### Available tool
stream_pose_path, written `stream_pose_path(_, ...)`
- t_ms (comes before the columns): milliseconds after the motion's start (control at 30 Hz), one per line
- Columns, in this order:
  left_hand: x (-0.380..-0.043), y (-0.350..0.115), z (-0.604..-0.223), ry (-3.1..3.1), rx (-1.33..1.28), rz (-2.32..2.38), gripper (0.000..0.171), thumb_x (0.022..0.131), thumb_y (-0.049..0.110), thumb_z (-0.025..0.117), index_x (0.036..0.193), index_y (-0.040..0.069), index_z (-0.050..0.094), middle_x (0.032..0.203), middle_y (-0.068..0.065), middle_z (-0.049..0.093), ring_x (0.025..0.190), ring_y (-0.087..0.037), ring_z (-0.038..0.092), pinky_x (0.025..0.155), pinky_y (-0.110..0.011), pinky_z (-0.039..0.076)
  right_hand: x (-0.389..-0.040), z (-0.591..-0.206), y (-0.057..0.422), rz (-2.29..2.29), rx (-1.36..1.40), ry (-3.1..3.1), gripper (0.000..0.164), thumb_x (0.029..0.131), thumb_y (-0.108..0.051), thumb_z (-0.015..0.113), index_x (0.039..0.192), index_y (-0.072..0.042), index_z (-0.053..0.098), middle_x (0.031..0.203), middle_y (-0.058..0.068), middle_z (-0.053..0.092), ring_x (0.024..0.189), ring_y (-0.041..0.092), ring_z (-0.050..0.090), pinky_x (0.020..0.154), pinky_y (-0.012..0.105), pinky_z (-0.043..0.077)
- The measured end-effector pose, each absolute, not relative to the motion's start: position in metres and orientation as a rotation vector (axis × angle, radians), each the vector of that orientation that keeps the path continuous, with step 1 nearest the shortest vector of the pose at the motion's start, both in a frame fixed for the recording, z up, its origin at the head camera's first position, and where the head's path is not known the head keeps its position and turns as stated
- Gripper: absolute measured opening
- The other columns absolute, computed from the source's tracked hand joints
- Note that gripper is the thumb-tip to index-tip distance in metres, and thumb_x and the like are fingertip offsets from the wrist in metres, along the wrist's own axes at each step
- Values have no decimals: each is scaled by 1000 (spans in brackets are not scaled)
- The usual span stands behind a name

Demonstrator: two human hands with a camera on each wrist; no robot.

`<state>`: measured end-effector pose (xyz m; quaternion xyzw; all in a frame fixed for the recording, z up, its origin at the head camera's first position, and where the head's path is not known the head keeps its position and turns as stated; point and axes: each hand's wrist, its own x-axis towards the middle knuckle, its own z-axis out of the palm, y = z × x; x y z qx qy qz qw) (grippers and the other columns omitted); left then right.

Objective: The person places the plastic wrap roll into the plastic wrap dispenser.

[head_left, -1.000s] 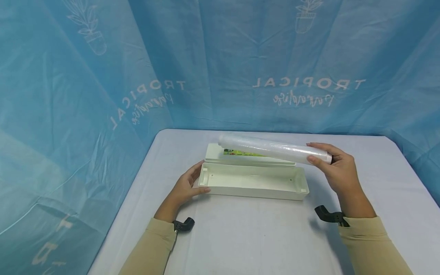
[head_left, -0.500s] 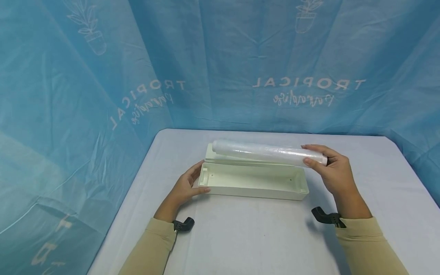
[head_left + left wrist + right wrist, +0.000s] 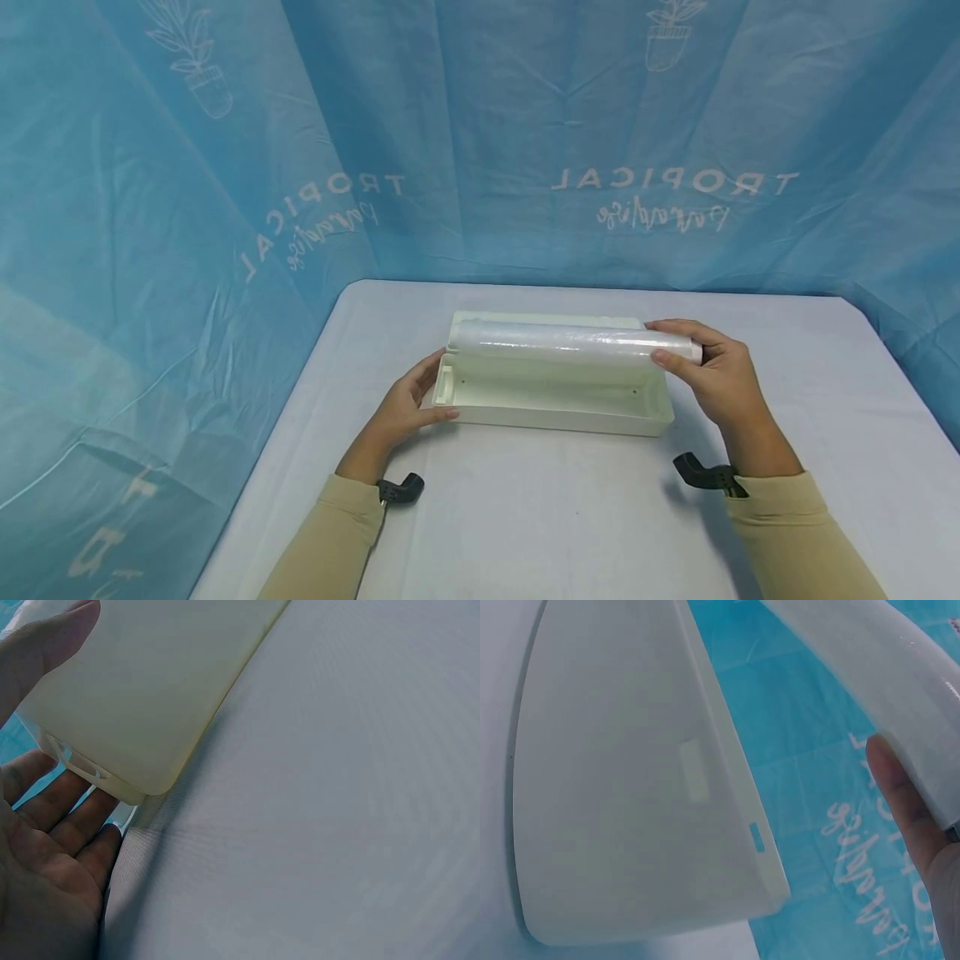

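A pale green, long plastic box (image 3: 558, 421) stands with its lid (image 3: 547, 317) tipped back behind it. My left hand (image 3: 405, 402) holds the box's left end, thumb on the front wall and fingers round the back corner. In the left wrist view the thumb (image 3: 56, 641) lies on the wall and the fingers curve by the end slot. My right hand (image 3: 716, 371) grips the right end of a cling film roll (image 3: 555, 340). Level over the box's back edge, the roll covers part of the lid. The right wrist view shows the roll (image 3: 885, 667) above the box wall (image 3: 622, 772).
A white cloth covers the table (image 3: 525, 508). Behind it and to the left hang blue printed curtains (image 3: 487, 150). Each wrist wears a black camera mount, the right mount (image 3: 703, 472) standing just off the box's front right corner.
The right hand has brought the cling film roll left and down towards the box, levelling it. The roll's left end has dropped over the lid, hiding the coloured label. The left hand stays put.
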<state>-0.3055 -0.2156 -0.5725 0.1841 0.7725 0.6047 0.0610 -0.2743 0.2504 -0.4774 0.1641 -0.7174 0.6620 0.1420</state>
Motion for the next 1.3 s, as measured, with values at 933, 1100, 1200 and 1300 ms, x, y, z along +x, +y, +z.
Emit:
stream_pose_path(933,-307,-215,-573,2317,564,1852,104,78,9,96,164,14,36,165,-2,39,153,-22,31,121,-31,30,-273,-489,239,1889,486,-2144,34,93,9,76,127,10,70,130,13,70,111,21,69,82,23,61)
stream_pose_path(1100,-306,-215,-573,2315,546,1854,105,78,11,96,164,16,37,165,-1,39,153,-20,31,120,-28,31,-272,-492,237,1865,468,-2184,34,93,6,78,127,8,71,130,12,70,110,21,70,81,24,62)
stream_pose_path(1200,-307,-215,-574,2312,550,1854,105,78,11,96,164,18,37,165,0,39,153,-19,31,120,-28,31,-272,-494,235,1850,458,-2203,34,93,5,78,127,6,72,130,11,70,109,21,70,80,24,62)
stream_pose_path(1300,-307,-216,-574,2308,561,1855,105,78,11,96,164,19,37,165,1,39,153,-18,31,121,-29,30,-272,-495,234,1851,476,-2207,34,93,6,78,127,7,72,130,13,69,111,21,69,81,25,62)
